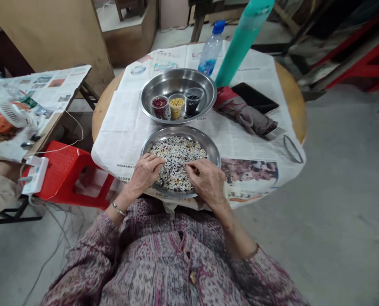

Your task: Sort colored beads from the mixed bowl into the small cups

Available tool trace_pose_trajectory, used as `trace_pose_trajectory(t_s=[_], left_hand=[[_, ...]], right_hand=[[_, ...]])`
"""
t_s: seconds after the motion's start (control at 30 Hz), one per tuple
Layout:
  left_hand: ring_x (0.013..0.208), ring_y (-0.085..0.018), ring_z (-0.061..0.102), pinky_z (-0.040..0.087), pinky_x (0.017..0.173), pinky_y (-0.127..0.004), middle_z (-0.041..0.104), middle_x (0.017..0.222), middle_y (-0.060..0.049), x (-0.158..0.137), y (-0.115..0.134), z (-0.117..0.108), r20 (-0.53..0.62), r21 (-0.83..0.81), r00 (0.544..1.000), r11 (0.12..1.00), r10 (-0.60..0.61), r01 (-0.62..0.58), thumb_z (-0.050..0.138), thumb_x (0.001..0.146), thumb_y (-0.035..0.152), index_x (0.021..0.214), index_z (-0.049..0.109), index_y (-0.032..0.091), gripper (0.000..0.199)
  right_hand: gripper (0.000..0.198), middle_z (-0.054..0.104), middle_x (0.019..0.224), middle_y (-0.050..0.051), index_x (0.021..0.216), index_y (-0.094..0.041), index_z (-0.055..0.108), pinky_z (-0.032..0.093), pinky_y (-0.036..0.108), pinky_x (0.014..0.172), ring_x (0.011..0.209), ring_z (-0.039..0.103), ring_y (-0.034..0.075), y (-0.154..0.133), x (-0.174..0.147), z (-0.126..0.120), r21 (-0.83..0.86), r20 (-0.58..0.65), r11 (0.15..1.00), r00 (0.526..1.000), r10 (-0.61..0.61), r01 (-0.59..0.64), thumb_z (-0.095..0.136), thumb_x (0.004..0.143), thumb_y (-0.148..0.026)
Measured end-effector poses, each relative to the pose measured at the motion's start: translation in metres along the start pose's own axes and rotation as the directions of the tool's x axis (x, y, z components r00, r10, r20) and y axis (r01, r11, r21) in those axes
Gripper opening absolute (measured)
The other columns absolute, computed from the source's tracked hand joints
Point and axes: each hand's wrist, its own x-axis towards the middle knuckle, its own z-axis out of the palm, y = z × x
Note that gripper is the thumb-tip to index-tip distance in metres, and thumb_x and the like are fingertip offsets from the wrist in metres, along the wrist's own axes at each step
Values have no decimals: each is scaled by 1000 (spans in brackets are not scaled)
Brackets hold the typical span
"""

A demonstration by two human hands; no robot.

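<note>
In front of me sits a shallow steel basin (213, 149) filled with mixed grains (178, 148), mostly white with dark, red and yellow ones among them. My left hand (146, 171) rests over its left rim, thumb and fingers closed together at the grains. Across from it, my right hand (207, 178) has its thumb and forefinger pinched above the right side of the mix. Whatever either hand holds is too small to make out. Behind stands a steel basin (162, 84) with three clear cups: red beans (159, 105), yellow beans (176, 104) and black beans (192, 104).
Newspaper (119, 123) covers the round table. At its back are a plastic bottle (209, 53) and a tall teal object (240, 42); a folded umbrella (243, 111) and dark tablet-like thing (255, 97) lie right. A red stool (71, 170) holding a power strip (36, 175) stands left.
</note>
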Motion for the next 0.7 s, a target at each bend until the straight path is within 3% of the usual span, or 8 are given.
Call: trace_pose_trajectory(t_s=[0.13, 0.27, 0.4, 0.47, 0.6, 0.7], left_hand=[[95, -18, 66, 53, 88, -36, 76, 99, -1, 1, -2, 8, -25, 24, 999, 999, -48, 48, 60, 96, 16, 99, 71, 22, 13], [94, -17, 67, 52, 89, -35, 76, 97, 0, 2, -5, 11, -49, -14, 998, 1000, -25, 25, 61, 95, 16, 98, 71, 23, 13], [92, -16, 68, 52, 89, -34, 75, 95, -1, -1, -7, 12, -144, -104, 990, 995, -12, -3, 57, 96, 14, 98, 69, 21, 14], [91, -16, 69, 52, 88, -34, 75, 93, -2, -3, -8, 13, -204, -150, 979, 989, -16, -15, 56, 96, 13, 97, 68, 20, 14], [86, -17, 69, 52, 84, -35, 75, 90, -3, -6, -8, 16, -256, -204, 966, 979, -32, -22, 54, 94, 12, 96, 67, 19, 14], [85, -17, 69, 52, 84, -36, 75, 89, -3, -7, -9, 18, -254, -221, 966, 975, -42, -16, 53, 93, 13, 95, 66, 19, 15]], right_hand=[[17, 76, 86, 5, 84, -21, 73, 48, 32, 78, 84, 68, 21, 0, -1, 2, -1, 4, 1000, 1000, 0, 0, 57, 91, -23], [19, 76, 85, 4, 84, -21, 73, 49, 32, 76, 83, 68, 21, 1, -2, 1, 9, 19, 1000, 1000, 2, -2, 57, 92, -26], [18, 75, 89, 5, 89, -21, 73, 50, 34, 82, 88, 67, 21, -2, -2, -6, 61, 89, 994, 992, -95, 90, 56, 94, -26], [17, 74, 92, 6, 93, -21, 72, 50, 35, 85, 90, 67, 21, -6, -4, -9, 92, 183, 981, 966, -182, 168, 55, 94, -25], [18, 72, 97, 7, 104, -22, 70, 52, 38, 87, 95, 65, 22, -18, -7, -11, 132, 394, 953, 868, -303, 273, 55, 95, -21], [24, 70, 101, 9, 112, -22, 69, 52, 40, 87, 98, 63, 23, -22, -7, -8, 129, 438, 948, 841, -317, 290, 53, 95, -19]])
